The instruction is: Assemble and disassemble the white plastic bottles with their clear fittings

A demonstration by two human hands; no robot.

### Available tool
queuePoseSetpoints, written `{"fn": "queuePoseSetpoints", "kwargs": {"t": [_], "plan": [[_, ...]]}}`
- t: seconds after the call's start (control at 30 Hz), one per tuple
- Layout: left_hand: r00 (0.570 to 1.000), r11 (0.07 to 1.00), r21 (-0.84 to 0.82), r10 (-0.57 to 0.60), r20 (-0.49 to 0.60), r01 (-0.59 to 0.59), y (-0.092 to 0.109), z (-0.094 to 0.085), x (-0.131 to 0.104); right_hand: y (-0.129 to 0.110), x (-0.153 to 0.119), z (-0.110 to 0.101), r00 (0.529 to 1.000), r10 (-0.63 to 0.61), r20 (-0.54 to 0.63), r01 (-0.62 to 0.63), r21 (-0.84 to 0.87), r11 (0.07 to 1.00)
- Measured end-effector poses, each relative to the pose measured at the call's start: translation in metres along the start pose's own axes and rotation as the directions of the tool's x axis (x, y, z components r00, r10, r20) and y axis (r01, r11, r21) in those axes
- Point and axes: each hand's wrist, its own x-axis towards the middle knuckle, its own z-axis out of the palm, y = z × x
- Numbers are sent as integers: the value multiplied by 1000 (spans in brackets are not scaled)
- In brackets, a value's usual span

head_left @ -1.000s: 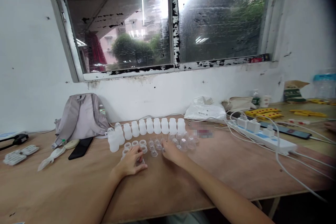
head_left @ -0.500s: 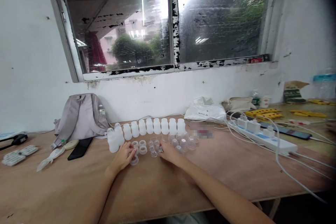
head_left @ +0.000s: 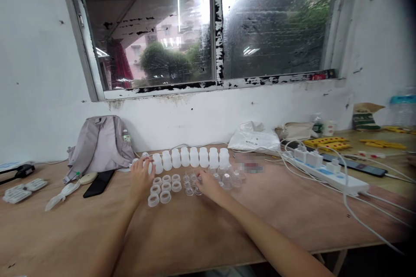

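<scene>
At the left end of a row of white bottles (head_left: 185, 157), my left hand (head_left: 142, 178) curls its fingers round a bottle, which it mostly hides. Below the row lie several clear collar rings (head_left: 165, 186), standing in short lines on the table. My right hand (head_left: 209, 187) reaches in among small clear bottle nipples (head_left: 188, 184). Its fingertips are pinched together at one nipple, partly covered by the fingers. Clear dome caps (head_left: 226, 179) stand just behind and right of that hand.
A brown table (head_left: 182, 238) runs along the wall under a window. On the left are a backpack (head_left: 100, 147), a black phone (head_left: 99, 183) and a plastic bag (head_left: 63, 194). To the right lie a white bag (head_left: 255, 136), a power strip (head_left: 338, 176) with cables, and yellow pieces (head_left: 326, 143).
My left hand has left the collar rings and moved up and left to the end bottles. The front-left ring now stands uncovered. My right hand stays at the nipples.
</scene>
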Motion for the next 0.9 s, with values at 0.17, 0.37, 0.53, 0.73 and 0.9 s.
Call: {"fn": "queuePoseSetpoints", "kwargs": {"t": [0.17, 0.37, 0.53, 0.73, 0.9], "plan": [[995, 956, 278, -93, -17, 94, -16, -9, 47, 1, 4, -2, 993, -34, -113, 41, 56, 998], [980, 910, 415, -104, 170, 24, -31, 8, 62, 2, 4, 0, 985, -57, -160, 77, 118, 990], [976, 931, 362, -117, 181, 45, -19, -4, 66, 1, 6, 2, 972, -74, -224, 117, 186, 975], [993, 985, -134, -106, 43, 111, 26, -48, 72, -9, 5, -5, 966, -107, -235, 210, 471, 857], [963, 574, -773, -144, 230, 270, 72, -39, 56, -19, -1, -11, 989, -135, -62, 137, 738, 661]]}}
